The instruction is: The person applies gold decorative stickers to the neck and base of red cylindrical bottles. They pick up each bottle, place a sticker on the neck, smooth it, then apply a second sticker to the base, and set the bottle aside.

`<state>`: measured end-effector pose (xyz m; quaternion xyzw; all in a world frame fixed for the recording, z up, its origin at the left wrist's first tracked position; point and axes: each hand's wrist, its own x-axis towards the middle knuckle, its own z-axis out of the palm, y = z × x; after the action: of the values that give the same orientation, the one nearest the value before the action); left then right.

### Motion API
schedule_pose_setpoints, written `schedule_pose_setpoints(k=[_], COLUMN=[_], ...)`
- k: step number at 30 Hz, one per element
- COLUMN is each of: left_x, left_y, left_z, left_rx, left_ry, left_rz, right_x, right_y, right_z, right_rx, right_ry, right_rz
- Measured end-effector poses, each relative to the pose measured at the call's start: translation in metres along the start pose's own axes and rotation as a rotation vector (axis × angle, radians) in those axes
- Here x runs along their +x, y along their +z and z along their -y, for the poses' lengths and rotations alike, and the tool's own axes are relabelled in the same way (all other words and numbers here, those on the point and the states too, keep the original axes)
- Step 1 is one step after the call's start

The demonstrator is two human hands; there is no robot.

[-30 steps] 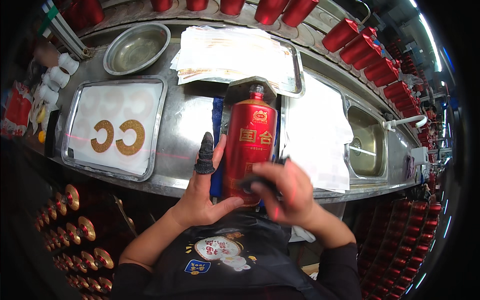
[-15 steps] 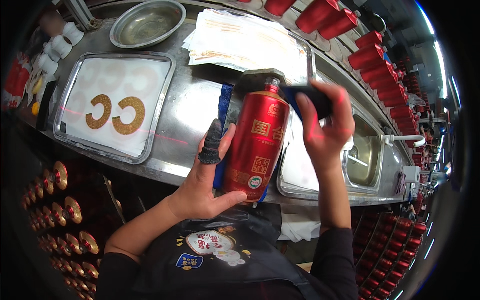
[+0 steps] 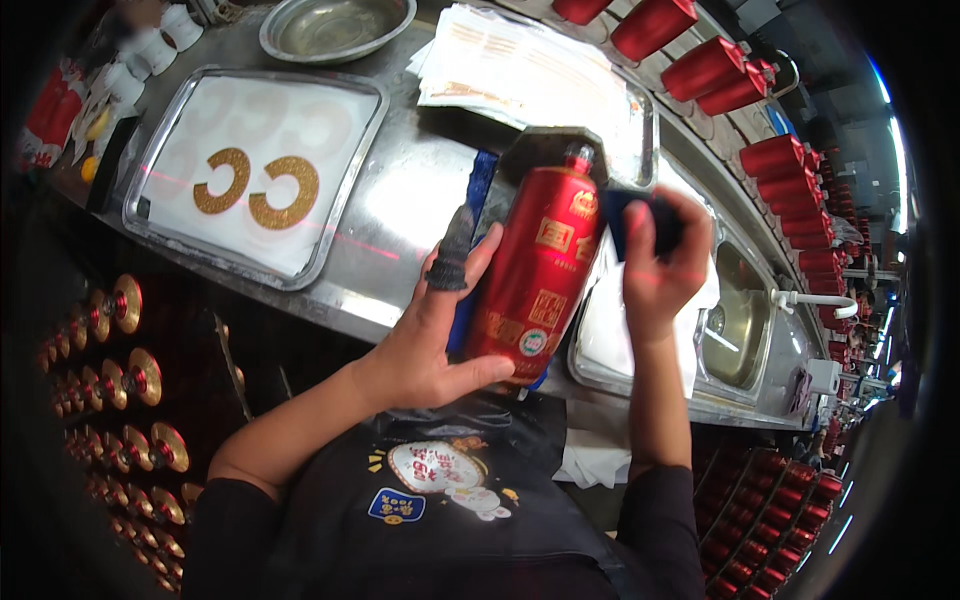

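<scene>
From here I see a metal counter [image 3: 430, 165] beyond the grip [image 3: 440, 338], a sink [image 3: 746, 285] right of it, strip lights [image 3: 896, 160] farther right.

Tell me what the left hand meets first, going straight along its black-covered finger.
The left hand would probably meet the upper end of the blue strip beside the red bottle; depth is unclear.
</scene>
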<state>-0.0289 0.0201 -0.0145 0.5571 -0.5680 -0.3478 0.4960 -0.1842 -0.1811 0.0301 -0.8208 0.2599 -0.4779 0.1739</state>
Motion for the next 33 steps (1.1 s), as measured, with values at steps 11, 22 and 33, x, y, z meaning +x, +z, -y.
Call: schedule_pose_setpoints(k=[11,22,33], left_x=[-0.005,-0.006,-0.008], left_y=[0.000,-0.002,0.011], left_z=[0.005,0.004,0.002], left_rx=[-0.238,-0.501,-0.319], left_ry=[0.037,0.028,-0.106], left_rz=[-0.076,-0.091,-0.127], right_x=[-0.019,-0.085,-0.125], right_y=[-0.014,-0.011,-0.039], right_z=[0.022,0.081,0.060], right_rx=[-0.050,0.076,0.246], right_ry=[-0.304,-0.564,0.040], right_rz=[0.226,0.451,0.126])
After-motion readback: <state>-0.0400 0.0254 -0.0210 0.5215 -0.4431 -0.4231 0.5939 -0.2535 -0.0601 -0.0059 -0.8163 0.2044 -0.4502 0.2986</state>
